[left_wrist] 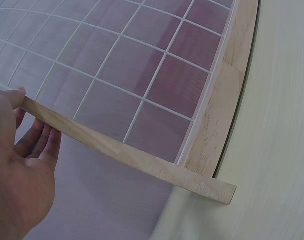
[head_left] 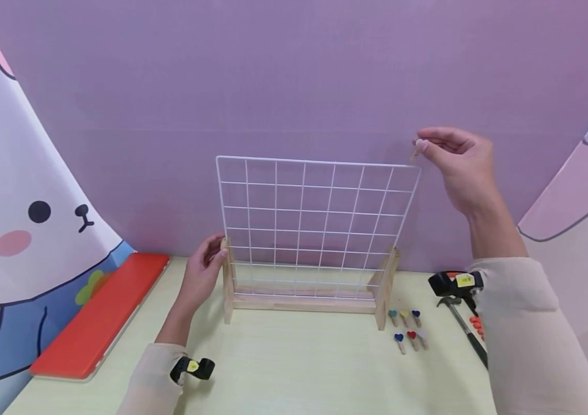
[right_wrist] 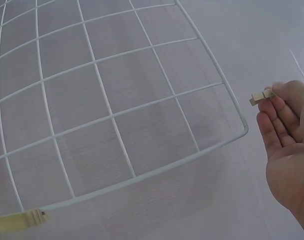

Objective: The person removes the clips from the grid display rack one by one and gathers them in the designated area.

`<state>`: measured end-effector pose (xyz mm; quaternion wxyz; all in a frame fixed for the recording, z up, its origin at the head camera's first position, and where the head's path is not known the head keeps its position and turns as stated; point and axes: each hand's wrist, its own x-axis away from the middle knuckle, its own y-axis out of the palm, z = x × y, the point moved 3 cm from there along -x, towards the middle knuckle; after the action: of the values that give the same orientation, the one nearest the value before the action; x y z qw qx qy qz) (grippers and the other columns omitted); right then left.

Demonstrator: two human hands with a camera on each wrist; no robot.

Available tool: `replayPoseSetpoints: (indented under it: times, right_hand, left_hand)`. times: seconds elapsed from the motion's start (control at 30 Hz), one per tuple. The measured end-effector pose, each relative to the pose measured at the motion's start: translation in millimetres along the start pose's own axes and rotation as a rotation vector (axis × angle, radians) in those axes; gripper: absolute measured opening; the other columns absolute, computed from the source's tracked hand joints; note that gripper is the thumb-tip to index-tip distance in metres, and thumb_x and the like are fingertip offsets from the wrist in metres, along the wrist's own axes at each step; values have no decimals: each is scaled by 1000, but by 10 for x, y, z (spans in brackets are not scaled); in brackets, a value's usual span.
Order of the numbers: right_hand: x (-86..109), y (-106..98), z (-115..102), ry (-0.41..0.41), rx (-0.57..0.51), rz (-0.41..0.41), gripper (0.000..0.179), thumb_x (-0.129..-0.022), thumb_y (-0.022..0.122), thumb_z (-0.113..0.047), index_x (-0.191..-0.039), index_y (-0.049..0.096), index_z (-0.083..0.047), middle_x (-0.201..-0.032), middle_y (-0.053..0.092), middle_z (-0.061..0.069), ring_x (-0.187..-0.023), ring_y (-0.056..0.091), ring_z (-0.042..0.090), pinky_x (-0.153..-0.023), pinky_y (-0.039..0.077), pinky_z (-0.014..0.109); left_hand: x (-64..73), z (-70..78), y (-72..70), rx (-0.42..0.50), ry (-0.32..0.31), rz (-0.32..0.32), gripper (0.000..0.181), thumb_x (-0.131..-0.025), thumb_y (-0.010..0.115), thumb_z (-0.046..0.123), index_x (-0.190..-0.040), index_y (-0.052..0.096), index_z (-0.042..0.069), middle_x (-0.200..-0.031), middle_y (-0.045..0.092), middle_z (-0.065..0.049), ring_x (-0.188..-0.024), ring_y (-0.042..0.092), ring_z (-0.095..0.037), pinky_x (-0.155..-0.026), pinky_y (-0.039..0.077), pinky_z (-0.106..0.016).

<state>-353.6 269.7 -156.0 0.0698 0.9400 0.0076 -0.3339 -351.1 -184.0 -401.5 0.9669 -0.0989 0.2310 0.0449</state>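
Observation:
A white wire grid panel [head_left: 304, 212] stands upright, leaning back slightly, in a wooden stand [head_left: 304, 303]. At the left post's top my left hand [head_left: 203, 266] grips the wood between thumb and fingers; the left wrist view shows this post [left_wrist: 126, 150] running down to the table. My right hand [head_left: 467, 161] is raised beside the panel's upper right corner and pinches a small wooden clothespin [right_wrist: 261, 96]. The clothespin's free end points toward the corner, apart from the wire in the right wrist view. Several clothespins with coloured hearts [head_left: 411, 334] lie right of the stand.
A hammer [head_left: 463, 328] lies at the table's right side, partly hidden by the right sleeve, with orange items [head_left: 477, 326] beside it. At the left is a long red box [head_left: 104, 314]. A purple backdrop [head_left: 294, 75] hangs behind the pale table [head_left: 283, 369].

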Motion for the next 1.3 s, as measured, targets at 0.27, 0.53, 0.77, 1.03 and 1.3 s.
replayPoseSetpoints:
  times: [0.27,0.53,0.77,1.03,1.3]
  right_hand:
    - [91,-57,-42,-37,-30,4,19,-86,77,9,-105,77,7,-93,81,7,-90,76,14,-89,60,18]
    - [217,-132,-111,-62,-10,0,22,-86,77,9,-108,75,10,-95,80,8,-91,76,15,-90,60,18]
    - [323,-250,-66,-42,25,12,20,-88,75,9,-108,75,9,-93,81,6,-88,75,13,-90,59,16]
    - [469,-398,72,31,168,40,28,-88,79,-1,-114,74,7,-94,81,-2,-88,73,7,-89,56,11]
    - [608,-499,182,77,239,41,32,-91,79,-8,-118,72,7,-98,80,-6,-96,71,6,-92,53,9]
  left_hand:
    - [-1,1,29,7,0,0,43,-107,57,13,-147,49,2,-142,57,-23,-114,56,3,-97,47,-4]
    - [-1,27,29,-1,-2,5,43,-107,57,14,-147,50,2,-143,57,-23,-115,55,2,-98,46,-3]
    - [7,23,30,-3,-7,-1,44,-107,57,14,-148,49,2,-144,56,-23,-116,55,1,-98,45,-3]
    - [3,-2,17,-17,-3,-1,44,-107,57,16,-148,48,2,-144,56,-23,-116,55,4,-99,45,-2]
    - [17,8,11,-29,2,-1,45,-107,57,17,-149,48,3,-144,56,-23,-116,55,4,-98,45,-1]
